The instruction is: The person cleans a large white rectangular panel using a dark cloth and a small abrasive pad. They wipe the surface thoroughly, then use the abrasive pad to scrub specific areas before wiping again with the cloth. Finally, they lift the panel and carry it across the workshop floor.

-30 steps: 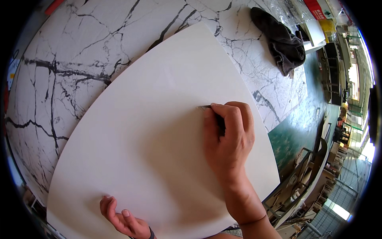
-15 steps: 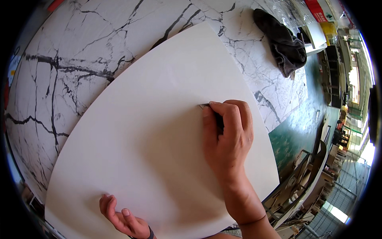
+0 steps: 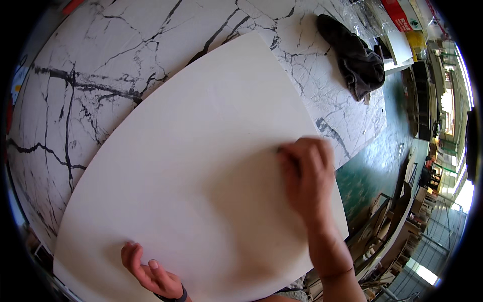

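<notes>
A large white panel (image 3: 166, 166) with bowed edges and a narrow far end lies on the marble-patterned table top (image 3: 105, 45). Over the panel's right part is my right hand (image 3: 309, 176), smeared by motion, its fingers pinched together around a small dark piece (image 3: 280, 149). That piece mostly hides in the fingers, so its kind cannot be told. My left hand (image 3: 151, 274), with a dark band at the wrist, hovers or rests at the panel's near left part. Its fingers are loosely bent and apart, holding nothing.
A dark crumpled cloth (image 3: 357, 65) lies at the table's far right, beside a white box (image 3: 400, 53) and clear plastic wrap (image 3: 367, 17). Past the table's right edge are a green floor (image 3: 367, 186) and racks with stacked boards (image 3: 387, 236).
My right hand has moved right and slightly nearer across the panel, still pinching the dark piece. The left hand has barely shifted.
</notes>
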Tool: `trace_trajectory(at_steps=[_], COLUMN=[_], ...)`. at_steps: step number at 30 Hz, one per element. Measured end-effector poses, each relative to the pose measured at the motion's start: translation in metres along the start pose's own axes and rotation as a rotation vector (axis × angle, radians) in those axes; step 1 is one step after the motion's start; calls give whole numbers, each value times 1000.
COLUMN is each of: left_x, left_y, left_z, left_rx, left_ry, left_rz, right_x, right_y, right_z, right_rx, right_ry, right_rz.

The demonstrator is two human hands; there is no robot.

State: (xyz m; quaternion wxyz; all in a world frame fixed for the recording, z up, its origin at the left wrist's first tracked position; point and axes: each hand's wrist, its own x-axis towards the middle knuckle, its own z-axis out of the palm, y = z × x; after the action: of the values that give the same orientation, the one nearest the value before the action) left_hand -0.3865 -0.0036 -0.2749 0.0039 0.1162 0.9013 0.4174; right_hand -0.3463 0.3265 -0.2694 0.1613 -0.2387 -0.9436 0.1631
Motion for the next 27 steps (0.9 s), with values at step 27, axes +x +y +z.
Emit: trace_trajectory(at_steps=[27], left_x=[-1], left_y=[2], left_z=[7], left_rx=[84], left_ry=[55], left_rz=[-87], right_x=[131], right_y=[62], right_z=[37], right_rx=[428], right_ry=[-185], right_rz=[-929])
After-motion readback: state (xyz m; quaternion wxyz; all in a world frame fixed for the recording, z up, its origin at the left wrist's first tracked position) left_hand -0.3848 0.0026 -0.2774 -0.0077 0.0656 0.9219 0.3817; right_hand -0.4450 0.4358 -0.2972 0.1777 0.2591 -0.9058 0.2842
